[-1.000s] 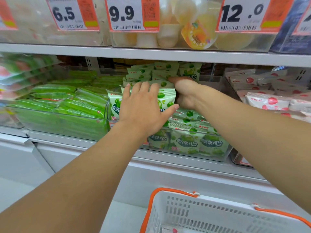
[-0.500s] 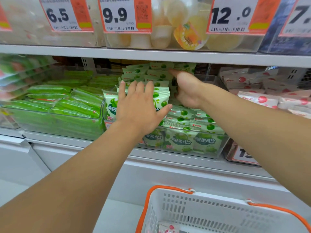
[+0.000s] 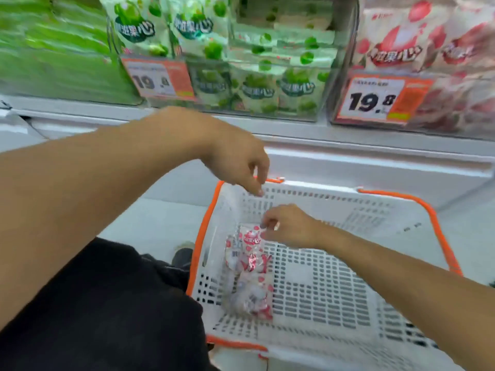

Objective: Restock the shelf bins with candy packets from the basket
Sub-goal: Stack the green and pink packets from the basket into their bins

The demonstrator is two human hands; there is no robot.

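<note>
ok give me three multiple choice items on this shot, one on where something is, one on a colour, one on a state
1. Where do the red-and-white candy packets lie?
A. in the white basket
B. on the floor
C. on the person's lap

2. What colour is the basket's rim?
A. blue
B. orange
C. black

3. What is the right hand doing?
A. resting flat on the shelf
B. hanging idle outside the basket
C. reaching down to the top packet, fingertips at its upper edge

Answers: 1 A, the packets lie on the basket's slotted floor near its left wall. 2 B, an orange band runs round the top edge. 3 C, the fingers meet the packet's top, though blur hides whether they grip it; the left hand hovers empty over the rim.
</note>
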